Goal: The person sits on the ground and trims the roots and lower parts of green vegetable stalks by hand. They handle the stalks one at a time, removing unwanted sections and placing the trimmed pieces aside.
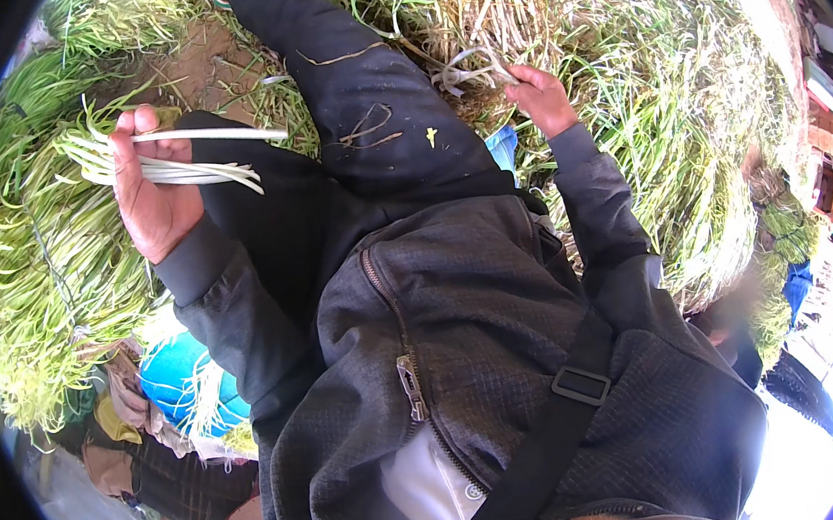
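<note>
My left hand (157,180) holds a small bunch of long thin green-and-white plant stalks (190,173) between thumb and fingers. Their pale ends point right over my bent leg, and the leafy ends hang to the left. One stalk lies apart from the others, across the fingertips. Pinched in the fingers of my right hand (542,97) are dry, papery peelings or leaves (474,72), held beyond my other leg. Bits of dry plant fibre (367,133) lie on my dark trousers.
A large heap of green stalks (46,243) lies at the left, and more leafy bundles (681,122) spread along the top and right. Bare soil (206,66) shows between them. A blue rounded object (180,380) with pale strands on it stands at lower left, beside cloths. Another person is partly visible at right.
</note>
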{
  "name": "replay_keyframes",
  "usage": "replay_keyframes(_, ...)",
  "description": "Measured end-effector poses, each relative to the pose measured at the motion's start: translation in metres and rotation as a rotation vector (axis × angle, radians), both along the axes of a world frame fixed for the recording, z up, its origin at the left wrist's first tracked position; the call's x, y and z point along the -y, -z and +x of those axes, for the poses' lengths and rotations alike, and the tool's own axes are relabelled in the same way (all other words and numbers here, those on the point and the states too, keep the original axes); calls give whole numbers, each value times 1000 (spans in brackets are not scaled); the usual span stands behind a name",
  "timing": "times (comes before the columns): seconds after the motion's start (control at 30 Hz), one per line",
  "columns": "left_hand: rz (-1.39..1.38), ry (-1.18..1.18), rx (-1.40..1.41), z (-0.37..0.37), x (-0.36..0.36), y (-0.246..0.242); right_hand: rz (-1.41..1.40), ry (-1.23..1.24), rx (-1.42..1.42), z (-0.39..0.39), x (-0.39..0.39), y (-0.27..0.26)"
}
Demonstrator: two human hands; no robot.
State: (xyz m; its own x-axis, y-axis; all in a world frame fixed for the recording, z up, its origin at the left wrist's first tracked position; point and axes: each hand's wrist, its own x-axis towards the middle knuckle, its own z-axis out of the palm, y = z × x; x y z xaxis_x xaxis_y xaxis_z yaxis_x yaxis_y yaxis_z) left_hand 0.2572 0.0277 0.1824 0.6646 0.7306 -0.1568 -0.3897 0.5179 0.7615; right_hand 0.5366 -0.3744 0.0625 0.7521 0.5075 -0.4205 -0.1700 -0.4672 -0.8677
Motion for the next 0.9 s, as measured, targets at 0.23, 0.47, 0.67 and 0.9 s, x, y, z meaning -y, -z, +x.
replay_keyframes(0.23,-125,125,20,23,31,16,-256,-210,729,-6,-57,-27)
replay_keyframes(0.47,-125,171,-89,39,54,15,-525,-548,756,-9,-120,15)
replay_keyframes(0.67,-202,220,32,37,40,21,-674,-646,810,-13,-116,36)
replay_keyframes(0.9,-466,239,-162,42,54,53,-99,-224,252,-1,-97,16)
